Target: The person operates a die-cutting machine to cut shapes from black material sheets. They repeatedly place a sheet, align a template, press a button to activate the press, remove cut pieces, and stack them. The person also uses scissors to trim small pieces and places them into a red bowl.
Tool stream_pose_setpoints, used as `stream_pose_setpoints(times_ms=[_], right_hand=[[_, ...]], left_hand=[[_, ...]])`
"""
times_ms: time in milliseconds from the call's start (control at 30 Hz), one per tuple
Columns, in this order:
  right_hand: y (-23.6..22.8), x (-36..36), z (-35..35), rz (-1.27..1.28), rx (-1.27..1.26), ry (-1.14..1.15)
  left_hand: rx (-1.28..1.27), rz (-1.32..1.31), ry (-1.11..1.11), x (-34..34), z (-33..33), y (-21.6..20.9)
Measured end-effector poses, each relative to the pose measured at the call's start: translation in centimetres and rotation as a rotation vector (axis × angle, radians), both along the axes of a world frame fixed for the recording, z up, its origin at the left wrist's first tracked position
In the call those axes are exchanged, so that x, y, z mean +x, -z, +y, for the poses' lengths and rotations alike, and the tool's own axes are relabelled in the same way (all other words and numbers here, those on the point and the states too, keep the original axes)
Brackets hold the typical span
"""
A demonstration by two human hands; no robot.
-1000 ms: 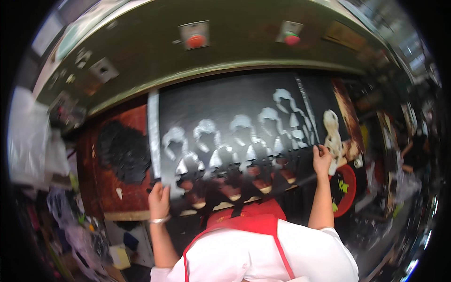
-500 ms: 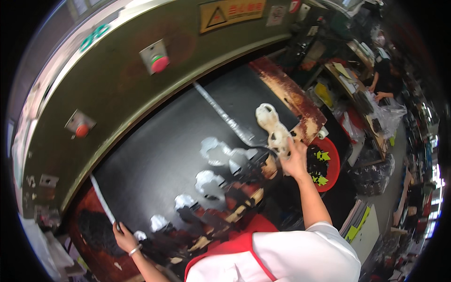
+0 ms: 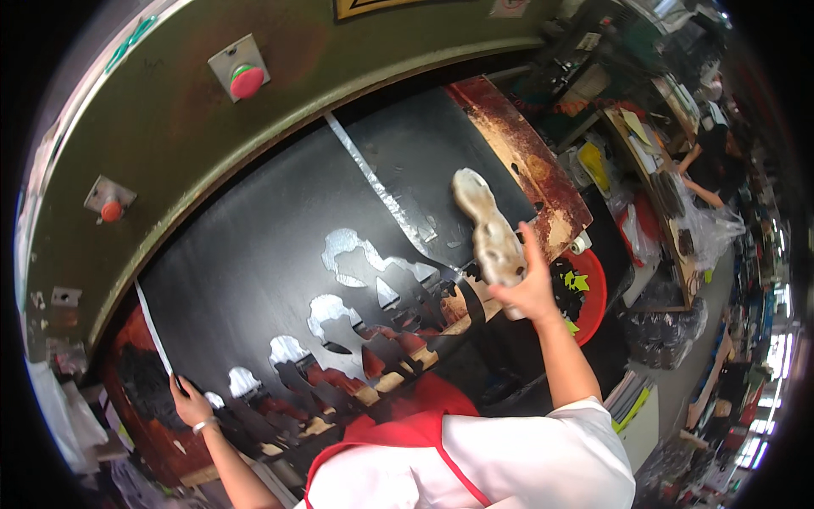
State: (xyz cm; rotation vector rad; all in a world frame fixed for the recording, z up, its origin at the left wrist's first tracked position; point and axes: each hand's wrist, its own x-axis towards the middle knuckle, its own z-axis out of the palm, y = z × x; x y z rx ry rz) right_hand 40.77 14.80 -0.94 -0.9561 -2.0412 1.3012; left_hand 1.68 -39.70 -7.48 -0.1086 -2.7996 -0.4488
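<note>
A pale metal cutting die point(image 3: 485, 222), long and shaped like a sole with rounded hollows, is tilted and smeared by motion above the right part of a black sheet point(image 3: 254, 237). My right hand point(image 3: 536, 293) grips its near end, thumb on one side and fingers spread along the other. My left hand point(image 3: 188, 405) pinches the sheet's left edge, beside a pale stripe. Along the near side the sheet is cut into ragged holes and strips, with silvery patches point(image 3: 335, 316) and a reddish-brown board point(image 3: 551, 191) showing around it.
Beyond the sheet runs a green machine beam point(image 3: 170, 161) with red push buttons point(image 3: 247, 81). A red basin point(image 3: 598, 293) of black and yellow-green scraps stands right. A dark heap point(image 3: 153, 386) lies left. Another person point(image 3: 716, 161) handles plastic at a bench farther right.
The view has shifted, so the machine sits farther left and higher. The die has tipped and turned in my right hand, whose fingers are more spread. My left hand stays at the sheet's edge.
</note>
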Motion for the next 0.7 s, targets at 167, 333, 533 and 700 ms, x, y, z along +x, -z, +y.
stream_pose_setpoints(times_ms=[167,333,533,700], right_hand=[[-2.6,0.0,-1.2,1.010,-1.086,-0.068],[1.3,-0.3,-3.2,1.327,-1.547,0.209],[0.9,0.1,-2.7,1.027,-1.286,-0.202],[-2.3,-2.7,-3.6,1.109,-1.294,0.227]], left_hand=[[-0.003,0.010,-0.053,0.2,0.2,0.0],[0.021,-0.022,-0.094,0.1,0.5,-0.1],[0.047,-0.008,-0.080,0.4,0.3,0.1],[0.061,0.007,-0.016,0.3,0.0,0.5]])
